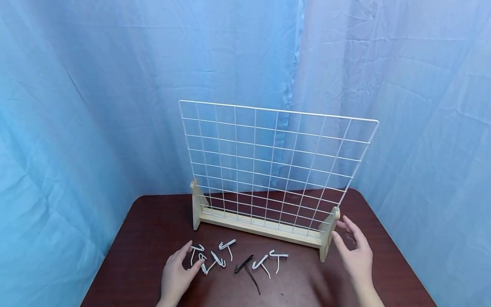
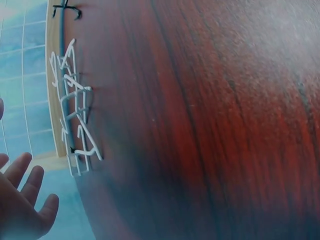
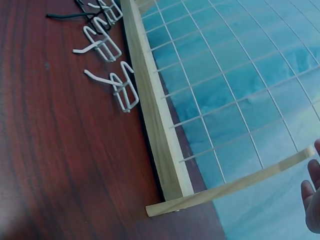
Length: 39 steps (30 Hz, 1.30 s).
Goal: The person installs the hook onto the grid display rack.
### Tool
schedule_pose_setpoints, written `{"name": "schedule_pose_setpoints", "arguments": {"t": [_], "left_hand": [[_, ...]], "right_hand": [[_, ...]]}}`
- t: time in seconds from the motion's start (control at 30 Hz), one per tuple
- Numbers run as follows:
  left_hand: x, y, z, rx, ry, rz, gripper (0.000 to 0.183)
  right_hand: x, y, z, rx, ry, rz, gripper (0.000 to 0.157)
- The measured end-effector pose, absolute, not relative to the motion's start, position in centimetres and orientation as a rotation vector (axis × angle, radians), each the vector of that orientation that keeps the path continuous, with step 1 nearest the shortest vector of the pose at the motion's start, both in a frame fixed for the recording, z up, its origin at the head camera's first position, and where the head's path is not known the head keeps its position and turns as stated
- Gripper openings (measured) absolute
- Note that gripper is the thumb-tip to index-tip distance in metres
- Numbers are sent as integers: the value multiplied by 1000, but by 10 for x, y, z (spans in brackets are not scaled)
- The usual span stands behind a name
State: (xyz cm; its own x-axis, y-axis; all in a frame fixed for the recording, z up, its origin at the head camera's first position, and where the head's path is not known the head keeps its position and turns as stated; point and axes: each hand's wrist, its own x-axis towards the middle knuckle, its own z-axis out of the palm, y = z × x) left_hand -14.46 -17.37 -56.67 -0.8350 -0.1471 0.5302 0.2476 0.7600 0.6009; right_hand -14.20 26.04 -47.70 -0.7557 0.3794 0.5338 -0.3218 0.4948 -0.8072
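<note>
Left hand [image 1: 177, 271], lower left of centre: grip wide, by white hooks [image 1: 219, 259] on bench [image 1: 126, 256], lower centre. Right hand [image 1: 356, 257], lower right: grip wide, beside wooden stand [image 1: 264, 230]. Advised: lift clustered white hooks singly; steady wooden stand's end.

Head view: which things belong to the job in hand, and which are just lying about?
Likely part of the job:
white hooks, some near the left hand
black hook
white wire grid
wooden stand, near the right hand

Lying about or background:
dark speck, too small to identify
table
blue curtain
</note>
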Motion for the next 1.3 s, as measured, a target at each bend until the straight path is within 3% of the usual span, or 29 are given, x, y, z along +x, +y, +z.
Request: {"name": "schedule_pose_setpoints", "arguments": {"t": [0.43, 1.3], "left_hand": [[-149, -186, -581, 28, -2359, -1012, 58], [-156, -194, -617, 181, -2273, -1053, 53]], "right_hand": [[-159, 269, -466, -126, -1883, 1460, 42], [-192, 272, -460, -232, -1788, 1717, 44]]}}
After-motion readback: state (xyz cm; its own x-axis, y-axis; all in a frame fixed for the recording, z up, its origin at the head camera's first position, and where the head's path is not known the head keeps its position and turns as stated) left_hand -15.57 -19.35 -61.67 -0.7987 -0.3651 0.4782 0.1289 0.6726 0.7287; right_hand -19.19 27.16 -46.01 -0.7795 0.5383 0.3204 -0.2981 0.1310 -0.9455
